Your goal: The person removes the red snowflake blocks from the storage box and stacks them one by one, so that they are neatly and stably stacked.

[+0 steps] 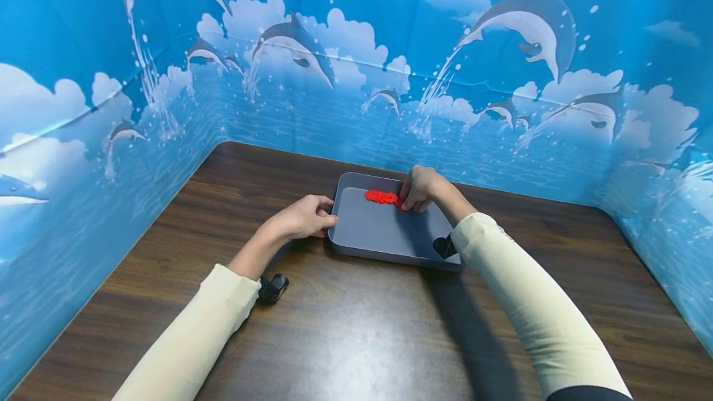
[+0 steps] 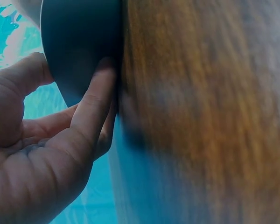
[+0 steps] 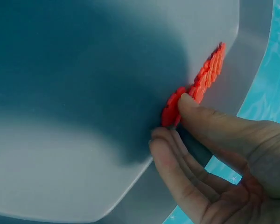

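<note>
A shallow grey tray (image 1: 367,231) lies on the wooden table, with a red jointed, bumpy strip (image 1: 381,197) inside it near the far wall. My left hand (image 1: 305,218) grips the tray's left end, its thumb and fingers on either side of the wall; in the left wrist view the hand (image 2: 60,140) reaches to the tray's dark side (image 2: 81,42). My right hand (image 1: 420,187) is over the tray's far right part. In the right wrist view, the thumb and fingers of that hand (image 3: 219,158) pinch the near end of the red strip (image 3: 206,77), which has many small overlapping segments.
Around the tray spreads the dark brown table (image 1: 356,327). Blue curtains (image 1: 356,122) printed with dolphins and clouds stand along the table's back and sides, close behind the tray's far wall. A black wrist strap device (image 1: 273,288) sits at the left wrist.
</note>
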Tool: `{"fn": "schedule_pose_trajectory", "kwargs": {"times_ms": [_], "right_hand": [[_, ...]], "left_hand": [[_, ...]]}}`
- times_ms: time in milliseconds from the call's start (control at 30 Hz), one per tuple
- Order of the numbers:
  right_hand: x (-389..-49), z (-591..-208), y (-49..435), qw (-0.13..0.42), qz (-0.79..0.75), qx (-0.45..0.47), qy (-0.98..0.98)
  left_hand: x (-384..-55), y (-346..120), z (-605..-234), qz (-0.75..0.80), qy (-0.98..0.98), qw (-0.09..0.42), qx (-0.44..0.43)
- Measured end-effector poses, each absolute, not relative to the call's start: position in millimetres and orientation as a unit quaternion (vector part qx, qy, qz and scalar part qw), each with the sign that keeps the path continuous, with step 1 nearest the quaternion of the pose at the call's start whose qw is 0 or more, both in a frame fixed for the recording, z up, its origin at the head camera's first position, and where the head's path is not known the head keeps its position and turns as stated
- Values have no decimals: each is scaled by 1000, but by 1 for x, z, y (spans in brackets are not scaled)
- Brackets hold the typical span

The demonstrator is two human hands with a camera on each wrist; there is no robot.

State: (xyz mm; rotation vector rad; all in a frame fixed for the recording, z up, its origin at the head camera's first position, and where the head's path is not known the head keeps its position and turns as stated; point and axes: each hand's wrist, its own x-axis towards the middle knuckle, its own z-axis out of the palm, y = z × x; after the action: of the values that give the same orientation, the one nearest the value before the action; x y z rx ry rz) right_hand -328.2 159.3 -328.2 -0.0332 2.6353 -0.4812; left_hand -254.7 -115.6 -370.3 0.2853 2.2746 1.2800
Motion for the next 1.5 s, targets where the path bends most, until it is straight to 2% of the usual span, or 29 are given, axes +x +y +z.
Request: {"fn": "schedule_pose_trajectory", "kwargs": {"times_ms": [233,1000,1500], "right_hand": [[-329,-328,161,223,-149,-8,963],[-319,-327,184,243,-270,-20,931],[-316,-308,208,261,-303,23,916]], "left_hand": [[-255,-114,-366,469,839,254,110],[-257,-107,-366,465,839,257,115],[-256,-112,-368,453,847,257,108]]}}
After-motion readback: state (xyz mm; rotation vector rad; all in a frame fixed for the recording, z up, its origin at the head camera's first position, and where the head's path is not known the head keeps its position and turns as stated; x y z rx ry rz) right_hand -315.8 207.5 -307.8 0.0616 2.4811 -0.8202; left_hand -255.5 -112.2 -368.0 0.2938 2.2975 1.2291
